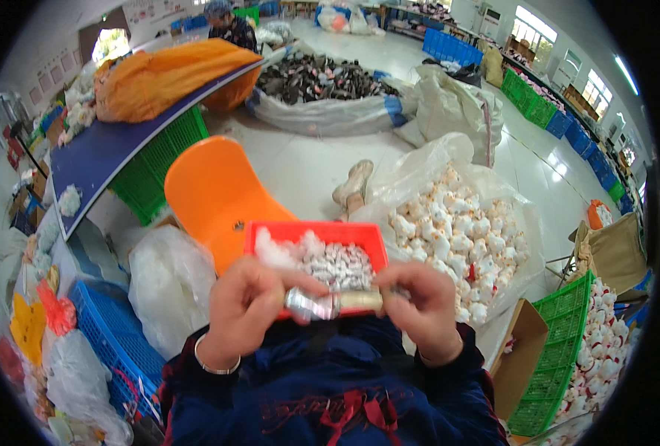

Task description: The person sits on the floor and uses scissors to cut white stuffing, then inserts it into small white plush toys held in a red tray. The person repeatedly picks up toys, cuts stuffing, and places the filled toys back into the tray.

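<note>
In front of my lap, my left hand pinches the left end of a shiny silver roll-like thing. My right hand grips the beige right part of what looks like the same piece; its exact kind is not clear. Both hands are above the near rim of a red plastic tray. Inside the tray, white fluffy stuffing lies at the left, and many small silvery-white pieces fill the middle and right.
An orange plastic chair stands beyond the tray. To its right, a clear bag holds white plush pieces. Blue crate and a bag of stuffing are at left; a green crate and cardboard box at right.
</note>
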`<state>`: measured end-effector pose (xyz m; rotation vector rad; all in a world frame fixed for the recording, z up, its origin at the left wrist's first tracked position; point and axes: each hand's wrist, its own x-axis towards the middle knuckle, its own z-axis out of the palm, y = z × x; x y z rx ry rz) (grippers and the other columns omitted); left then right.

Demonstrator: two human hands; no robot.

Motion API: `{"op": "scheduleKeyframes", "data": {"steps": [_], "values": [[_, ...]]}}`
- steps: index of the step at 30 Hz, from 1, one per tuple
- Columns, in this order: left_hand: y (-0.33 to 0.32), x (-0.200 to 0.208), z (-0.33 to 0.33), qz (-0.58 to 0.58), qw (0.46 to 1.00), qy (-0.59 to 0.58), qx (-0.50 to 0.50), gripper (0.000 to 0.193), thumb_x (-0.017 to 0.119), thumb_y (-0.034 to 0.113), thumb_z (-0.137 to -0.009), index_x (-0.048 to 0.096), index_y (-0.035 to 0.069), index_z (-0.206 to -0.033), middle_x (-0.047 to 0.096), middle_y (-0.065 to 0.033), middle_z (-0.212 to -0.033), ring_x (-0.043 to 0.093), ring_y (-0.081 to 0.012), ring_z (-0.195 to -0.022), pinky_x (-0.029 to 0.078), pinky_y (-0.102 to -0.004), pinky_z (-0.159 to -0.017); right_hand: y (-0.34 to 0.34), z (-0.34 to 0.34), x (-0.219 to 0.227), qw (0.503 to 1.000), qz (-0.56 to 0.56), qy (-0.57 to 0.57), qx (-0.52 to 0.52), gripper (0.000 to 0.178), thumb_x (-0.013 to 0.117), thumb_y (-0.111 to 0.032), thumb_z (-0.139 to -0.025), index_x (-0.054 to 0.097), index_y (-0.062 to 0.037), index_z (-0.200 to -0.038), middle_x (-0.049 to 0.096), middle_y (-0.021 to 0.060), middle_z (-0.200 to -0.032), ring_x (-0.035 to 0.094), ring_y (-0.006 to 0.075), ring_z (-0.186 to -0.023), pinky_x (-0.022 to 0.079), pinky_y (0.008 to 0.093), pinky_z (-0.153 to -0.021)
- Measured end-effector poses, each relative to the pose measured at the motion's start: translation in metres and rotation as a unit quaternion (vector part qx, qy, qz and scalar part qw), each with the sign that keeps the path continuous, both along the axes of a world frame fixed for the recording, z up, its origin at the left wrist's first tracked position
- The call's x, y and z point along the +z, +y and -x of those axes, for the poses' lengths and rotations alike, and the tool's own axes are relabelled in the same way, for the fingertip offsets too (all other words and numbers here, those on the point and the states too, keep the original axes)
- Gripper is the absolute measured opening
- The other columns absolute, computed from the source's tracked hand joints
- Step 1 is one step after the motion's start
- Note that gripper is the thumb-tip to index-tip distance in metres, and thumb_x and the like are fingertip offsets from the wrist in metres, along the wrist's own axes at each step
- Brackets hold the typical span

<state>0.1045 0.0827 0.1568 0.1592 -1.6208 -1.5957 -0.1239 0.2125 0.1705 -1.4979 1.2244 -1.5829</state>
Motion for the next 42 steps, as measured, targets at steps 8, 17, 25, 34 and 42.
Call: {"op": "scheduleKeyframes", "data": {"steps": [8, 17, 25, 34, 42], "values": [[0.005, 0.056, -0.018, 0.06, 0.912, 0.236, -0.33, 0.01, 0.06, -0.005, -0.097, 0.054, -0.003, -0.105, 0.065, -0.042, -0.111, 0.069, -0.0503, -0.105, 0.059, -0.0518, -0.09, 0.005, -0.006, 0.08, 0.907, 0.198, 0.077, 0.364, 0.02, 0.073, -0.012, -0.092, 0.066, 0.0044, -0.103, 0.067, 0.0158, -0.087, 0.064, 0.0327, -0.074, 0.044, 0.0429, -0.062], [-0.016, 0.06, -0.008, 0.11, 0.859, 0.181, -0.466, 0.014, 0.058, -0.001, -0.097, 0.058, -0.006, -0.083, 0.056, -0.0452, -0.129, 0.063, -0.0495, -0.121, 0.052, -0.0431, -0.103, 0.007, -0.021, 0.087, 0.909, 0.29, 0.027, 0.299, 0.018, 0.075, -0.009, -0.09, 0.07, 0.0023, -0.103, 0.068, 0.0151, -0.095, 0.066, 0.0302, -0.08, 0.048, 0.0411, -0.067], [-0.016, 0.079, 0.015, 0.169, 0.848, 0.209, -0.457, 0.035, 0.067, 0.012, -0.097, 0.05, 0.005, -0.126, 0.062, -0.0379, -0.125, 0.07, -0.046, -0.108, 0.06, -0.0482, -0.088, 0.007, -0.025, 0.085, 0.892, 0.316, 0.004, 0.323, 0.017, 0.065, -0.011, -0.099, 0.068, 0.0053, -0.099, 0.068, 0.016, -0.094, 0.066, 0.0322, -0.081, 0.046, 0.0432, -0.071], [0.004, 0.073, 0.011, 0.112, 0.919, 0.232, -0.299, 0.009, 0.057, 0.004, -0.099, 0.05, -0.001, -0.095, 0.065, -0.0373, -0.115, 0.072, -0.0405, -0.099, 0.058, -0.0476, -0.09, 0.0, 0.0, 0.069, 0.927, 0.283, 0.008, 0.248, 0.024, 0.068, 0.011, -0.084, 0.068, 0.0038, -0.107, 0.069, 0.0155, -0.095, 0.066, 0.0301, -0.078, 0.05, 0.04, -0.071], [-0.007, 0.05, 0.038, -0.065, 0.991, 0.056, -0.103, 0.007, 0.045, 0.008, -0.107, 0.049, 0.003, -0.105, 0.067, -0.0247, -0.115, 0.069, -0.0173, -0.088, 0.06, -0.0308, -0.078, -0.001, 0.003, 0.032, 0.985, 0.149, -0.088, -0.018, 0.015, 0.065, 0.009, -0.085, 0.061, 0.0025, -0.098, 0.067, 0.0103, -0.093, 0.063, 0.0155, -0.087, 0.05, 0.03, -0.079]]}}
